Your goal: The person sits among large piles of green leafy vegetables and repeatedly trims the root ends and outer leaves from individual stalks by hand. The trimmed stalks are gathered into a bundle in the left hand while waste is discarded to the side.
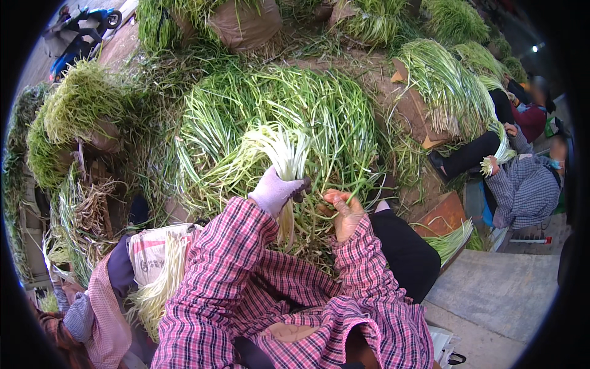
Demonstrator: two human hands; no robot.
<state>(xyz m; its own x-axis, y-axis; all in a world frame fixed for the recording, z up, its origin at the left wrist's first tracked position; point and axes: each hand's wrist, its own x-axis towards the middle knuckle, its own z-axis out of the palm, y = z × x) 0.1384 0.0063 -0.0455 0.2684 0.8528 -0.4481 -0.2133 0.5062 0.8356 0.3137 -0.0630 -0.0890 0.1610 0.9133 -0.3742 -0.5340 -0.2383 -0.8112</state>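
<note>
My left hand [278,191], in a pale glove with dirt on its fingertips, is closed around a bundle of leafy stalks [286,150]. Their white parts stand above my fist, and thin ends hang below it. Just right of it, my bare right hand [345,210] pinches a green stalk [357,190] between thumb and fingers. A wide heap of long green stalks with pale ends [281,99] lies before me, beyond both hands. Loose trimmings are tangled beneath my hands and towards my lap.
Wrapped bales of greens [246,25] stand at the back. Another pile [447,87] rests on cardboard at right, near seated people, one in a checked jacket [528,191]. At left are a printed sack [152,258], pale stalks [159,290], another person's sleeve and a blue scooter [76,46].
</note>
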